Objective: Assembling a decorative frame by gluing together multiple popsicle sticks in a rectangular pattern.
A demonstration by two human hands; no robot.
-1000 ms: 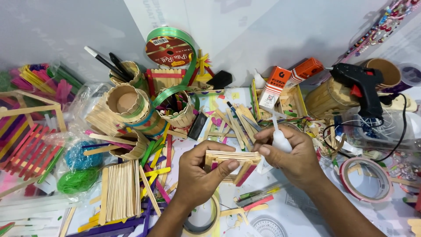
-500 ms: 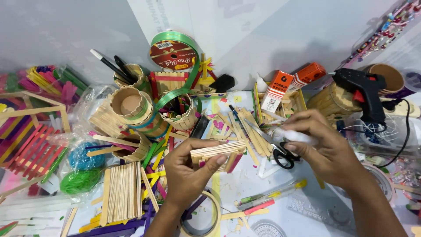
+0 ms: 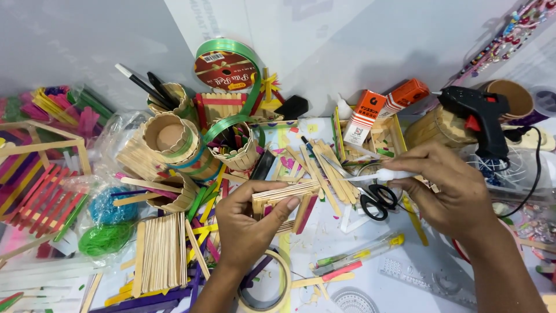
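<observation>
Left hand (image 3: 246,223) pinches a stick panel (image 3: 285,196), flat craft sticks glued side by side, thumb on top, fingers under; panel is held just above the table (image 3: 405,290) at centre. Right hand (image 3: 454,188) is closed around a white glue bottle (image 3: 389,174), nozzle pointing left toward the panel, tip apart from it. Black-handled scissors (image 3: 373,200) lie under the bottle, just beside the right hand. Loose sticks (image 3: 324,168) fan out behind the panel. Near the left wrist: a stack of plain sticks (image 3: 161,250) and a tape roll (image 3: 267,284). Behind: stick-walled cups (image 3: 171,139), green ribbon spool (image 3: 223,66), orange-white box (image 3: 365,116). Black glue gun (image 3: 480,116) stands far right, well apart from both hands. Red stick panel (image 3: 43,200) and green yarn (image 3: 104,239) lie at left. Pens (image 3: 353,261) lie on the table in front of the right hand.
</observation>
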